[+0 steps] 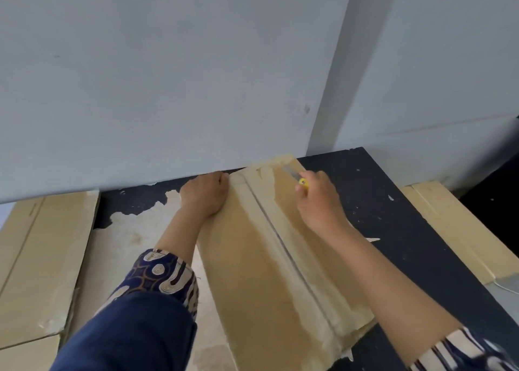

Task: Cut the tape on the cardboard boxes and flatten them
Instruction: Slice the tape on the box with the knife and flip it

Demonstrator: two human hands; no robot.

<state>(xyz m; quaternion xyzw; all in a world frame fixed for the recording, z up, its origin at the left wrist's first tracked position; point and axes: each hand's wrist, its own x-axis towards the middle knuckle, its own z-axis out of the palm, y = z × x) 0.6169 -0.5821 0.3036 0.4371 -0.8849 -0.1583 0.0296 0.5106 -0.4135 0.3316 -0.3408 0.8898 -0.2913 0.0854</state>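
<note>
Box top seam, cutter at far end.
We see the cardboard box point(269, 272) mid-counter point(393, 230); left hand point(205, 193) curls over its 11 o'clock edge, right hand point(317, 199) grips yellow utility knife point(297, 178) at 12.

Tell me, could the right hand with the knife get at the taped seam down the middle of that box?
Probably yes: the right hand holds the knife just beside the seam, nothing lies between, and the left hand stays left.

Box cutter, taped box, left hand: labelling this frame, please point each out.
box cutter point(303, 183), head view, yellow handle end.
taped box point(252, 272), head view, bare top panel.
left hand point(206, 192), head view, back of hand.
</note>
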